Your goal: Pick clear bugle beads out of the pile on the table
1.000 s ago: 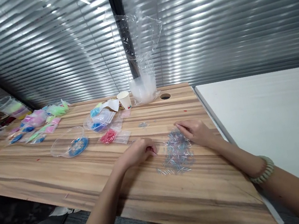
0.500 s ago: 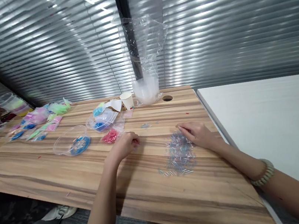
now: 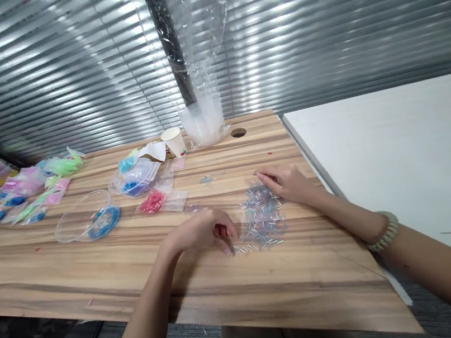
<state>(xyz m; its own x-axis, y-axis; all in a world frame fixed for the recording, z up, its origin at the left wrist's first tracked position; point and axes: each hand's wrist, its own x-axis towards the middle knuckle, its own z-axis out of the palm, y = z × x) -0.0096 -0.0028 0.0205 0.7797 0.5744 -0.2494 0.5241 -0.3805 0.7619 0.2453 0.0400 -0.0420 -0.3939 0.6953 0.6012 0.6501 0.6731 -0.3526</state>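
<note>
A loose heap of clear, iridescent tube beads (image 3: 262,221) lies on the wooden table (image 3: 147,271). My left hand (image 3: 203,232) rests at the heap's near-left edge, fingers curled, fingertips touching the beads at the front. My right hand (image 3: 286,182) lies on the heap's far-right side, fingers bent with the tips on the table. I cannot see a bead gripped in either hand. A beaded bracelet (image 3: 381,231) sits on my right wrist.
A clear bowl with blue beads (image 3: 88,223), a red bead packet (image 3: 152,202), more bead bags (image 3: 137,177) and coloured packets (image 3: 36,183) lie to the left. A paper cup (image 3: 174,141) and bagged plastic cups (image 3: 202,121) stand at the back. A white table (image 3: 396,149) adjoins on the right.
My left hand went left toward the red packet, then came back to the near-left edge of the bead heap. My right hand stayed put. The view shifted slightly.
</note>
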